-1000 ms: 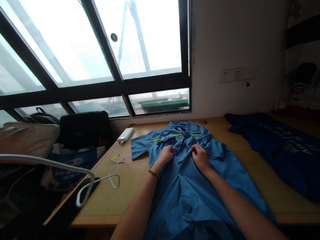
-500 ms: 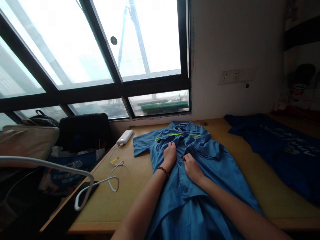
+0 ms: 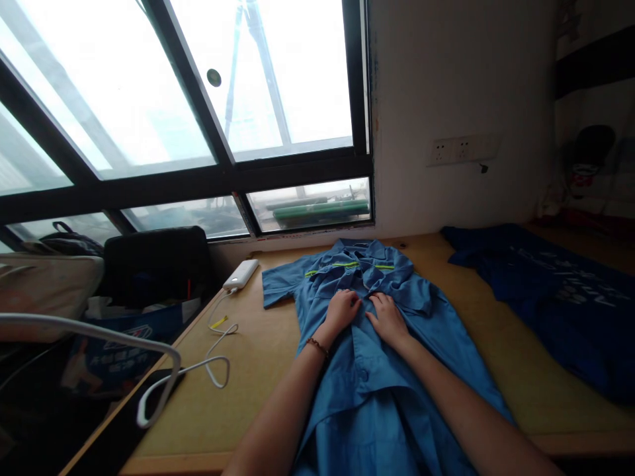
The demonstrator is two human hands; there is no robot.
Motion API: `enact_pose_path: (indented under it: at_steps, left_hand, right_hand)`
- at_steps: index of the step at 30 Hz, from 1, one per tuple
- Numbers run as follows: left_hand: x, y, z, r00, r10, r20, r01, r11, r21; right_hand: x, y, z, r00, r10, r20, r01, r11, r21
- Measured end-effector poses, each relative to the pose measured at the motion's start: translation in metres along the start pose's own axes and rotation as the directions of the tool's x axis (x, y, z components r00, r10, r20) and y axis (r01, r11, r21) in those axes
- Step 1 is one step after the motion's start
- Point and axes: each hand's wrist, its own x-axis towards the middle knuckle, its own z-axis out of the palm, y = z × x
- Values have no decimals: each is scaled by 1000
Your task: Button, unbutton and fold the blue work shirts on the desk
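A blue short-sleeved shirt [image 3: 446, 337] with yellow-green stripes on its chest lies front up on the table, its collar toward the wall. My left hand [image 3: 342, 309], with a beaded bracelet at the wrist, is closed on the shirt's front edge near the middle of the chest. Just to the right, my right hand [image 3: 389, 320] rests on the cloth beside the front opening, its thumb apart from the fingers. A button [image 3: 364, 375] shows lower on the front strip. What lies under the left fingertips is hidden.
On the wooden table [image 3: 253, 370], a white power bank [image 3: 241, 274] with a white cable [image 3: 218, 360] lies to the left. A darker blue printed shirt [image 3: 540, 297] is spread at the right. A black chair [image 3: 156, 264] and bags stand left of the table.
My right hand has shifted up along the shirt front and its fingers have spread from a pinch. My left hand has turned inward and come down slightly. The view has moved a little right.
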Motion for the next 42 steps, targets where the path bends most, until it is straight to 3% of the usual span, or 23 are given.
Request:
enact_pose_path:
  at_steps: [4, 7, 9, 14, 17, 20, 24, 30, 36, 42]
  left_hand:
    - [6, -2, -13, 967, -2, 254, 82, 949, -305]
    - [6, -1, -24, 875, 60, 480, 201, 857, -474]
    - [2, 1, -25, 831, 73, 551, 281, 801, -529]
    - [-13, 1, -14, 881, -81, 466, 419, 591, -689]
    - [-21, -2, -13, 892, -155, 424, 449, 412, -793]
    - [-26, -5, -15, 867, -203, 454, 495, 267, -827]
    - [-26, -5, -16, 816, -248, 522, 563, 139, -815]
    - [-26, -5, -17, 802, -260, 537, 579, 121, -806]
    - [-28, -6, -20, 782, -284, 555, 603, 122, -788]
    - [-27, -9, -17, 768, -233, 596, 614, 3, -790]
  right_hand:
    - [4, 16, 7, 994, 33, -104, -28, 998, 49]
    - [7, 24, 8, 990, 48, -132, -37, 996, 85]
    - [7, 24, 7, 990, 47, -132, -35, 995, 91]
    - [5, 3, -9, 981, 53, -187, -40, 996, 76]
    - [1, -17, -21, 988, -51, -144, 75, 984, 161]
    - [-2, -28, -28, 981, -179, -74, 192, 951, 244]
    - [-5, -31, -30, 975, -206, -88, 222, 936, 273]
    - [-6, -32, -32, 971, -236, -40, 237, 927, 292]
    - [-7, -31, -34, 942, -334, -27, 332, 918, 218]
    - [-14, -35, -30, 944, -319, -87, 326, 941, 94]
